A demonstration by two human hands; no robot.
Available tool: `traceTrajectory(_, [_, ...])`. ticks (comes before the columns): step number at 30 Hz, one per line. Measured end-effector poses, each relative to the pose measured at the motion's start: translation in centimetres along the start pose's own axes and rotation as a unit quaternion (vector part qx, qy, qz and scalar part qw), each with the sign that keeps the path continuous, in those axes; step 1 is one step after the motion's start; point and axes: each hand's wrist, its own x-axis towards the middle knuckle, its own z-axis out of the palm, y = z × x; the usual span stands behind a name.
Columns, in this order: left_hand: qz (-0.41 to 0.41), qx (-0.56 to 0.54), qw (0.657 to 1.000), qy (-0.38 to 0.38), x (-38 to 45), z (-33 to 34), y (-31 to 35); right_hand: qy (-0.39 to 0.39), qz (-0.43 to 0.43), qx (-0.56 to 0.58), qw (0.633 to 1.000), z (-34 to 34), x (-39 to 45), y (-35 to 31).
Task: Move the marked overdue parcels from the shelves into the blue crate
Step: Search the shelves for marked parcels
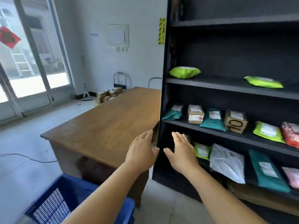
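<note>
Now two hands, left (140, 149) and right (182, 149), reach empty, fingers straight (two lime parcels (184, 72) above).

A black shelf unit (163, 110) stands on the right. One shelf (226, 85) carries two lime green bags, one (184, 72) at the left end and one (263, 81) well apart to the right. The shelf below (210, 129) carries a row: a teal bag (172, 113), a cardboard box (195, 114), another teal bag (212, 119), a box marked "10" (236, 121), a green bag (267, 131) and a red parcel (291, 135). The next shelf holds a green bag (201, 150), a white bag (226, 162), a teal bag (267, 171) and a pink one (292, 176). Beside the unit stands a wooden surface (105, 125). On the floor (24, 143) are a blue crate (53, 204) and, far off, small cardboard boxes (107, 95).
</note>
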Motion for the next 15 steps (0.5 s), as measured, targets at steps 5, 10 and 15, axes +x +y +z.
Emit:
traceTrajectory(5, [0.068,-0.015,0.997,-0.019,2.4,4.4,10.9,0.057,0.063,-0.019,0.996,-7.9,-1.2,9.2])
traceTrajectory(10, [0.143,-0.027,0.989,-0.036,3.8,9.2,22.8,0.097,0.114,-0.035,0.988,-16.1,-3.1,18.9])
traceTrajectory(15, [0.203,-0.03,0.977,-0.052,4.8,13.7,33.3,0.141,0.15,-0.058,0.977,-23.8,-5.0,27.4])
